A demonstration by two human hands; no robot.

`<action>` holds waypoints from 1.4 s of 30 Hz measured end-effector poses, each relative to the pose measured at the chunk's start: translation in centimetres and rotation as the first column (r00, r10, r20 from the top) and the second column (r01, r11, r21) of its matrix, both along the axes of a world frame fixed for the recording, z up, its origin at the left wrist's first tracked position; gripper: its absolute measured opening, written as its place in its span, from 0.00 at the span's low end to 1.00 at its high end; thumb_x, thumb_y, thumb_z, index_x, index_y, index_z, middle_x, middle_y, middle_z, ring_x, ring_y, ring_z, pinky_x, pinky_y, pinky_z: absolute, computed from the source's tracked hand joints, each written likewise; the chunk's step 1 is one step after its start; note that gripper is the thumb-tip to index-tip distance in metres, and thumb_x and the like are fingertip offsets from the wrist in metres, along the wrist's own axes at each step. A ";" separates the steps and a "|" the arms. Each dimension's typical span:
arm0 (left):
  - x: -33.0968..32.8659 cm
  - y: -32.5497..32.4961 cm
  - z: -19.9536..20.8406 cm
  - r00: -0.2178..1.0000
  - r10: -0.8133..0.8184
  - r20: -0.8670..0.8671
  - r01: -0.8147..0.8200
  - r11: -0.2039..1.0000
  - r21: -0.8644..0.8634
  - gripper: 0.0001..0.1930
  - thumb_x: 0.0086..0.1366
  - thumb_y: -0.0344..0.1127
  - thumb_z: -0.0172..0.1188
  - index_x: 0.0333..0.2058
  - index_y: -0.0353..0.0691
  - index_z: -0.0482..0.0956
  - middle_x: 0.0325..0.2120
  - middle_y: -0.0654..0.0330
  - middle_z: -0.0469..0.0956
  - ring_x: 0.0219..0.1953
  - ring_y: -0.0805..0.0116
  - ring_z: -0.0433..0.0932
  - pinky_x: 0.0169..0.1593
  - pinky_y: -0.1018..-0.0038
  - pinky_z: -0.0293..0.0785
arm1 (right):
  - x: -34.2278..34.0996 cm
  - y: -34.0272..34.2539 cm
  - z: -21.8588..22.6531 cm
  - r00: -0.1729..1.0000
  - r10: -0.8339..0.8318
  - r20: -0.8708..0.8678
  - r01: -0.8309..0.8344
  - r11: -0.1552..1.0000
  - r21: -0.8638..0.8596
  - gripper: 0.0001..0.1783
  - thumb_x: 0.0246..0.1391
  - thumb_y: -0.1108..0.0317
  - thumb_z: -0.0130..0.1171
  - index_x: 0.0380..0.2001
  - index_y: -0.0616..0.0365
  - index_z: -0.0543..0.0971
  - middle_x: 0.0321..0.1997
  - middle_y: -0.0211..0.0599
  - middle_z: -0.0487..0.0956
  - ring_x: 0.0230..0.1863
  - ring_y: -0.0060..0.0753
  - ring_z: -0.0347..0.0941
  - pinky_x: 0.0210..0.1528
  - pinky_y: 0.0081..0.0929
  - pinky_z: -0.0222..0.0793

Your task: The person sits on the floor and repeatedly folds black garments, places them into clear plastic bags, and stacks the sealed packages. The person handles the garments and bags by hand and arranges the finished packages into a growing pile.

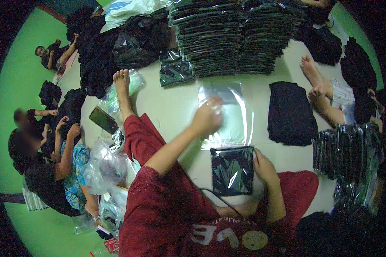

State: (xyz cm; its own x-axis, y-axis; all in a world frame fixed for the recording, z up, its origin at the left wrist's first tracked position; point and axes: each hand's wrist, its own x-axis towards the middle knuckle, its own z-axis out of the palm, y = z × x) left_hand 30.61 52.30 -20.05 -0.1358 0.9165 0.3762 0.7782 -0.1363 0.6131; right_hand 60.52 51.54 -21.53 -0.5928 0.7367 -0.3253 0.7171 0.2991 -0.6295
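A flat, bagged black garment lies in front of me, its clear plastic wrap catching the light. My right hand grips its right edge, thumb near the upper right corner. Beyond it, clear plastic bags lie flat on the floor. My left hand is over these bags at their left side, smeared by motion; its fingers and whether they hold anything cannot be made out.
Tall stacks of bagged black garments rise at the far side, with another stack at right. A folded black garment pile sits right of the bags. At left are a phone and crumpled plastic. Other people sit at both sides.
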 end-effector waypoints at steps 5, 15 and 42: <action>9.3 -4.1 0.7 0.867 -0.398 -0.301 0.349 0.914 -0.206 0.20 0.50 0.42 0.58 0.39 0.36 0.70 0.37 0.52 0.72 0.41 0.55 0.71 0.47 0.59 0.64 | 1.1 1.1 -0.7 0.998 -0.009 -0.061 0.002 0.993 -0.117 0.24 0.50 0.72 0.45 0.53 0.57 0.61 0.30 0.48 0.76 0.33 0.49 0.73 0.38 0.39 0.68; 8.6 -3.8 -0.1 0.909 -0.413 -0.064 0.297 0.747 -0.594 0.24 0.45 0.47 0.63 0.37 0.38 0.71 0.33 0.51 0.72 0.40 0.52 0.72 0.42 0.61 0.70 | 3.1 2.4 -2.2 0.988 -0.081 -0.130 0.065 0.991 -0.121 0.27 0.47 0.77 0.43 0.54 0.56 0.62 0.26 0.40 0.77 0.23 0.30 0.71 0.29 0.27 0.68; -7.5 -16.5 14.8 0.806 0.552 0.215 -0.507 0.830 -0.232 0.20 0.47 0.33 0.60 0.40 0.32 0.68 0.28 0.58 0.69 0.31 0.72 0.68 0.34 0.78 0.67 | 1.5 2.0 -2.0 0.996 -0.044 -0.074 0.040 0.998 -0.053 0.24 0.49 0.73 0.44 0.53 0.54 0.63 0.28 0.40 0.77 0.27 0.38 0.73 0.34 0.30 0.68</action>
State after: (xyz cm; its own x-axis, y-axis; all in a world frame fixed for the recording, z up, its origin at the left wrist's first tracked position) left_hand 23.08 35.82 -5.23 -0.6893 0.7153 0.1149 0.5078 0.3639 0.7808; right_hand 62.06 53.51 -23.52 -0.5857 0.7451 -0.3190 0.6786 0.2357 -0.6957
